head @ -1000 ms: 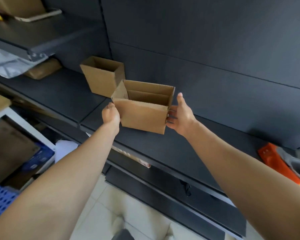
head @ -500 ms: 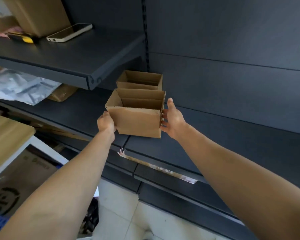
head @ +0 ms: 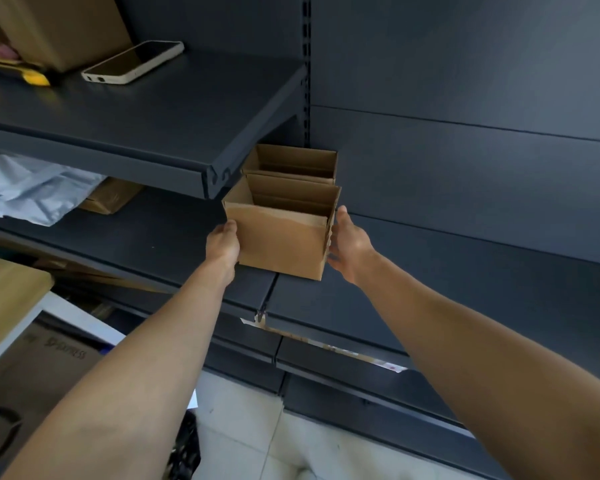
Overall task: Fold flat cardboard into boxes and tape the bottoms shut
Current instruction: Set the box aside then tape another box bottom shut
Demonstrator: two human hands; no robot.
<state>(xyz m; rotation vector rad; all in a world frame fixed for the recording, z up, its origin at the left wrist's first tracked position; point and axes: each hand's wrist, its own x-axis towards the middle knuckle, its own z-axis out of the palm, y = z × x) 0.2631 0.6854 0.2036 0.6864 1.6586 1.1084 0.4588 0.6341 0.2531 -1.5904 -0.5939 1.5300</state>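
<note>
Cardboard box [head: 279, 242] between both hands hides their fingertips.

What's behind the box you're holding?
Another open cardboard box stands right behind the held box on the dark shelf. Only its upper part shows; the rest is hidden.

Your left hand [head: 222, 244] and right hand [head: 350, 245] press the two ends of an open-topped cardboard box [head: 279, 242], its base on the dark lower shelf [head: 160, 244]. A second open box [head: 291, 164] stands just behind it. On the upper shelf [head: 174, 119]: a phone [head: 132, 62] face up, a yellow-tipped tool [head: 32, 76], a large carton [head: 63, 26]. Below it: a crumpled plastic bag [head: 28, 188].
</note>
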